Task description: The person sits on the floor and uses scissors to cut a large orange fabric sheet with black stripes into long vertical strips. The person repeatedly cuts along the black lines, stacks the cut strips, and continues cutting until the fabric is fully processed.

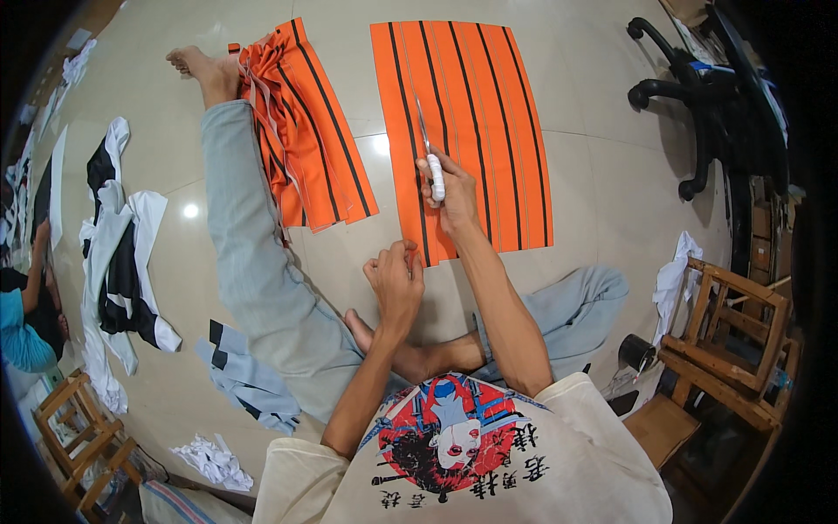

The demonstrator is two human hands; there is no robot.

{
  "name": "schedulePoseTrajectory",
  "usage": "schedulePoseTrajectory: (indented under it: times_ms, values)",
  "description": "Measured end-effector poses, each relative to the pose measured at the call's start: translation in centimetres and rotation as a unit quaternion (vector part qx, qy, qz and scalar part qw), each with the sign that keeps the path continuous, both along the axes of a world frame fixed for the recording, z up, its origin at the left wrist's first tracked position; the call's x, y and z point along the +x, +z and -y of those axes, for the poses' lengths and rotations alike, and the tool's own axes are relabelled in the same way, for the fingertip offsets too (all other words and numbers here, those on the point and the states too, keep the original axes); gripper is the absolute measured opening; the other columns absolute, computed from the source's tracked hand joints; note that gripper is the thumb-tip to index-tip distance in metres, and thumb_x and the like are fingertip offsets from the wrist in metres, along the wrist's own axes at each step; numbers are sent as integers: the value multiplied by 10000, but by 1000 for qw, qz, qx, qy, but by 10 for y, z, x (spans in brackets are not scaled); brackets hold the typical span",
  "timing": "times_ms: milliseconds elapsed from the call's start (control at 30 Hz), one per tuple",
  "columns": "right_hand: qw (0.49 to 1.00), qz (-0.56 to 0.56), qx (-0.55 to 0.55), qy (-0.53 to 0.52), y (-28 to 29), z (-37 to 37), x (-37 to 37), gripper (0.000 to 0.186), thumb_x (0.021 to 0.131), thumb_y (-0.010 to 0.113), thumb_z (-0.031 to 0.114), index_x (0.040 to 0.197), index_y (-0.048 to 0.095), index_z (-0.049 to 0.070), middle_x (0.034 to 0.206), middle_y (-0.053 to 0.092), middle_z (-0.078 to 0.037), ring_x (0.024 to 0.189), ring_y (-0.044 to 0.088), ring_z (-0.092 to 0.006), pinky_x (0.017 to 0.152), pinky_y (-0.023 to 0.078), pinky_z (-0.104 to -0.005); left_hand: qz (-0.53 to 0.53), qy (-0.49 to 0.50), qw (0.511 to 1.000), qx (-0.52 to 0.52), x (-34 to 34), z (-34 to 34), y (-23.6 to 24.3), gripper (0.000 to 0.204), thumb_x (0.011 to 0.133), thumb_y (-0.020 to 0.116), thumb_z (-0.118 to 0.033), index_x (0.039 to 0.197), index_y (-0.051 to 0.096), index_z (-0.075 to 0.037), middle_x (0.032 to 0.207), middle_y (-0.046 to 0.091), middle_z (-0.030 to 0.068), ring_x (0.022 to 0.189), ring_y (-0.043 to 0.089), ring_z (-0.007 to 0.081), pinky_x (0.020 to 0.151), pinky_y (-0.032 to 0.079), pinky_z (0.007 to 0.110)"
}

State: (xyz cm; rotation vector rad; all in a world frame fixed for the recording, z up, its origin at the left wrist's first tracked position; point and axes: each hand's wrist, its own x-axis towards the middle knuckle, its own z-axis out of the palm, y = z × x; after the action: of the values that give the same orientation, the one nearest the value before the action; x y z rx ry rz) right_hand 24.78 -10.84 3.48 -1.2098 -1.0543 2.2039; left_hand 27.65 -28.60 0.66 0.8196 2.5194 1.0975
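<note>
The right hand gripped a white-handled blade over flat orange fabric; whether the left hand pinched its near corner was unclear

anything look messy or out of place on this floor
Nothing looks spilled. The orange striped cloth beside the outstretched leg is bunched and creased, while the orange striped sheet beneath the right hand lies flat. Further left, black-and-white cloth pieces and a crumpled white cloth lie loosely strewn, which looks untidy.
</note>
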Motion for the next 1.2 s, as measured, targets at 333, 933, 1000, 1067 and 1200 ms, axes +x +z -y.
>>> schedulePoseTrajectory:
  times_ms: [333,933,1000,1067,1200]
  values:
    - [1000,-7,4,-4,2,-21,-17,557,864,809,117,1369,614,-10,710,616,-3,490,540,-65,404,342,-217,-3,1,1000,-14,-7,-6,1,187,922,694,-125,1102,651,-104,863,636,2,806,579,169,897,325,376]
    - [1000,-12,9,2,-7,-40,-43,594,859,820,144,1388,600,-13,711,618,-8,497,549,-66,400,377,-212,4,5,999,-32,-7,-9,-1,190,923,696,-118,1109,657,-101,857,626,21,822,584,192,913,336,388]
    - [1000,-11,6,-3,-3,-45,-50,599,852,822,147,1386,602,-14,704,614,-5,490,541,-66,399,372,-213,1,4,999,-33,-7,-8,-1,188,925,696,-121,1108,658,-103,848,614,23,817,578,196,910,336,385]
    - [1000,-4,13,-6,0,-49,-58,602,848,824,150,1383,604,-16,697,611,-3,483,533,-66,399,363,-212,0,4,999,-36,-7,-8,0,185,927,696,-124,1107,659,-105,841,605,24,816,574,198,908,336,382]
    - [999,2,46,23,-8,-59,-63,561,887,799,218,1350,607,-34,877,677,-3,534,559,-46,427,386,-180,5,1,999,-46,-7,-10,3,179,933,693,-133,1107,659,-107,836,595,21,823,570,196,908,336,381]
